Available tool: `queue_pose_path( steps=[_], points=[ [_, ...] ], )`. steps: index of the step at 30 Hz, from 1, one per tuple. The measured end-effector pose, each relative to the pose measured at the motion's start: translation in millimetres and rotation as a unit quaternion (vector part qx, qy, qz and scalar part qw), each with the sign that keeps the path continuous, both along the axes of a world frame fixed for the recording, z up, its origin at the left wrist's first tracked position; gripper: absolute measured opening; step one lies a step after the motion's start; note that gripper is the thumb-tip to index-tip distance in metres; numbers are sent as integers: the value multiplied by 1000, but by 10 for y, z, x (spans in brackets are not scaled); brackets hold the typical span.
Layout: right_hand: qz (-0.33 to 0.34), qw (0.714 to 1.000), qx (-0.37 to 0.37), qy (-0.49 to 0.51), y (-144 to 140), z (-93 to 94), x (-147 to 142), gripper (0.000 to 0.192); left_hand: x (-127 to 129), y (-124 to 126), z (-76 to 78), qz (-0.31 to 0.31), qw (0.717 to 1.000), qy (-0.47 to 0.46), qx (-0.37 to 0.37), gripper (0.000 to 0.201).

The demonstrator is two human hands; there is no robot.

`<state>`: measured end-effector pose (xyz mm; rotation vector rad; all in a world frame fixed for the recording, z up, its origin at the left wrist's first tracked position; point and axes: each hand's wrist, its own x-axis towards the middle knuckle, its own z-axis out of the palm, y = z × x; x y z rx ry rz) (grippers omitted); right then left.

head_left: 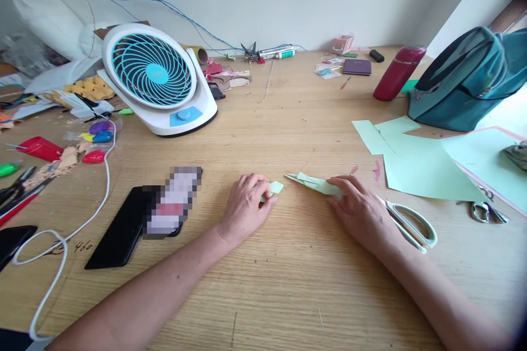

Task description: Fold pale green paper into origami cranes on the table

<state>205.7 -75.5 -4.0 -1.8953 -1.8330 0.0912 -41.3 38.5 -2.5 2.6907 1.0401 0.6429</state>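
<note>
Both forearms stretch in from the near edge of the wooden desk, angled toward each other, palms down. The left hand sits knuckles up with its fingers curled under, and its fingertips pinch a small pale-green paper scrap against the desk top; the scrap pokes out just past the fingers. The right hand lies flatter, fingers reaching leftward, its fingertips pressing on the near end of a folded pale-green paper strip whose pointed tip sticks out toward the left hand. Scrap and strip lie near each other at the middle of the desk, apart by a narrow gap. The two hands are apart, each on its own piece.

Just beside the right wrist, white-handled scissors lie flat on the desk, blades hidden under the hand. Farther right, large pale-green paper sheets are spread out, with a second small pair of scissors at their edge. Left of the left forearm lies a black phone, with a white cable looping beside it. At the back stand a white and blue desk fan, a dark red bottle and a teal bag.
</note>
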Motion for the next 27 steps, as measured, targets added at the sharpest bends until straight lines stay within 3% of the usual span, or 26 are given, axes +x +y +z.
queue_pose_path(
  steps=[5, 10, 13, 17, 21, 23, 27],
  points=[
    [-8, 999, 35, 27, 59, -33, 33, 16, 18, -8, -42, 0, 1000, -13, 26, 8],
    [-89, 989, 31, 117, 20, -6, 80, 14, 26, -13, -19, -28, 997, -54, 41, 8],
    [-119, 969, 2, 219, -9, 30, 99, 17, 14, -14, 27, -38, 993, -104, 42, 9],
    [-104, 920, 2, 378, -12, 89, 86, 30, 43, -111, 72, -85, 982, -169, 17, 6],
    [-57, 861, -10, 506, -21, 109, -3, 37, 171, -313, 82, -138, 964, -210, -90, 6],
    [-30, 821, -24, 570, -44, 109, -79, 35, 251, -394, 99, -123, 948, -209, -204, 6],
    [7, 735, -66, 675, -107, 152, -248, 34, 398, -441, 178, -76, 860, -262, -431, 32]
  ],
)
